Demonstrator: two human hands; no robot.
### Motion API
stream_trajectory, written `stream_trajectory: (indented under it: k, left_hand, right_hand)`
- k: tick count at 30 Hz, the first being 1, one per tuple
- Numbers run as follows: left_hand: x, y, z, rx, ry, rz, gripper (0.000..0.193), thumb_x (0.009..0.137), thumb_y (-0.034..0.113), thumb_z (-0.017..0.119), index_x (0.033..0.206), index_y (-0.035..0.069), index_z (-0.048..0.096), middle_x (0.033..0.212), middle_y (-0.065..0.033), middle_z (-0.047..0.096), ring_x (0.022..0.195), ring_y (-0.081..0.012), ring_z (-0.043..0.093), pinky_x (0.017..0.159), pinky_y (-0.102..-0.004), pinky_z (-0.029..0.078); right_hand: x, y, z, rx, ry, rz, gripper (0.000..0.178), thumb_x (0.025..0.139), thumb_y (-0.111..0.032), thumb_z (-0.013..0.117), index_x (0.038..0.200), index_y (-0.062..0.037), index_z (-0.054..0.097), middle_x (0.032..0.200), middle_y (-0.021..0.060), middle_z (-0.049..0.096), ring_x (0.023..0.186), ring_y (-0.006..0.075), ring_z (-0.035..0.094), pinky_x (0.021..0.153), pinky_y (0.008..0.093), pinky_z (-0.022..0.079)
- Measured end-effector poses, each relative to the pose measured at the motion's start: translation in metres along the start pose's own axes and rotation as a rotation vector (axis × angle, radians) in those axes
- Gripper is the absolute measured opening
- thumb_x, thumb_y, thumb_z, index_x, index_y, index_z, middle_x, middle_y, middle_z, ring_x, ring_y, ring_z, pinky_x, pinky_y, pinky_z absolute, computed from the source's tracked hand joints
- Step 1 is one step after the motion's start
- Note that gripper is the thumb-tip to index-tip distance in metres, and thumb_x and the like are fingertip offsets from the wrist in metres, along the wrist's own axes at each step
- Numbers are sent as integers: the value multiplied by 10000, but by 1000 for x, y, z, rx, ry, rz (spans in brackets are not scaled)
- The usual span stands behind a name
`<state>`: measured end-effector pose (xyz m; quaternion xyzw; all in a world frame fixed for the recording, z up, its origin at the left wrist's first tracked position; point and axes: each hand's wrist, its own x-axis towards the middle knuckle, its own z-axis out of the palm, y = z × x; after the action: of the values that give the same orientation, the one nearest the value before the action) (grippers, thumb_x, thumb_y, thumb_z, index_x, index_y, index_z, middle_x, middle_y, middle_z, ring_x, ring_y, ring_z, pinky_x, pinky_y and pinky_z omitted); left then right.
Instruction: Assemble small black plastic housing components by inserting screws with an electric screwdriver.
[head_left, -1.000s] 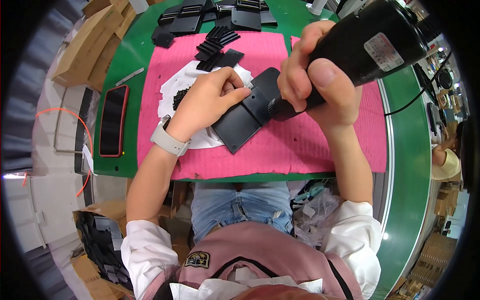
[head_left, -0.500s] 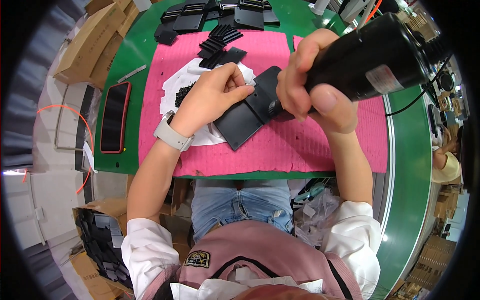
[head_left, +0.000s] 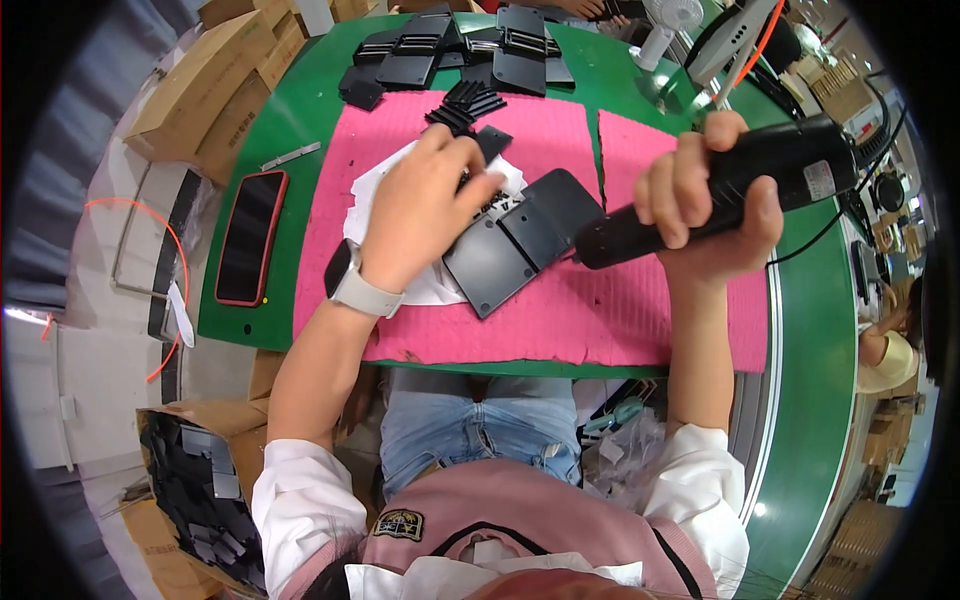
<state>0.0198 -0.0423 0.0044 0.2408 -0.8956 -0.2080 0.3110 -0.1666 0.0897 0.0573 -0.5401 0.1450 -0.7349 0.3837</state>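
In my right hand (head_left: 700, 200) is a black electric screwdriver (head_left: 745, 170), its body tilted and its tip pointing down left. That tip is just off the right edge of a black plastic part (head_left: 505, 262) made of two flat panels. My left hand (head_left: 425, 205), wearing a watch with a pale strap, hovers above the white sheet (head_left: 370, 195). Its fingers are bent and the thumb stands apart, with nothing visible between them. Small black pieces (head_left: 492, 207) lie on the sheet beside the thumb. Beyond my left fingers are ridged black strips (head_left: 465, 105) and a small black plate (head_left: 494, 143).
Pink foam mats (head_left: 640, 330) lie on the green table (head_left: 600, 80). Several black assemblies (head_left: 415, 50) are piled at the far side. A red-edged phone (head_left: 250, 238) and a thin metal strip (head_left: 290, 157) sit at left. A small white fan (head_left: 665, 30) stands far right.
My left hand has left the black part and moved away over the sheet. The screwdriver has lifted off the part and swung to the right, lying flatter in my right hand.
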Motion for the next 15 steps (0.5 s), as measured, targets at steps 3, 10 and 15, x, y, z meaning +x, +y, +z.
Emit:
stream_trajectory:
  k: [3,10,15]
  left_hand:
    - [-6,-12,-18,277,-43,-76,259,704,222,749,798,34,598,785,-85,582,717,-274,600,597,-368,447]
    - [-3,-22,-16,335,-162,-86,133,688,83,709,793,52,635,753,-106,582,690,-294,589,589,-389,440]
    - [0,-30,-13,176,-19,-23,104,699,49,689,777,15,629,722,-115,582,668,-299,585,585,-385,441]
  right_hand:
    - [-1,0,-6,-25,33,15,375,869,-370,494,1066,-55,440,583,17,438,418,127,429,485,296,398]
    - [-3,5,1,-170,112,85,418,848,-433,533,1022,-67,429,552,-10,411,383,98,393,478,275,391]
    - [-1,3,0,-115,113,57,397,829,-382,530,1032,-54,435,568,22,430,405,126,425,482,302,397]
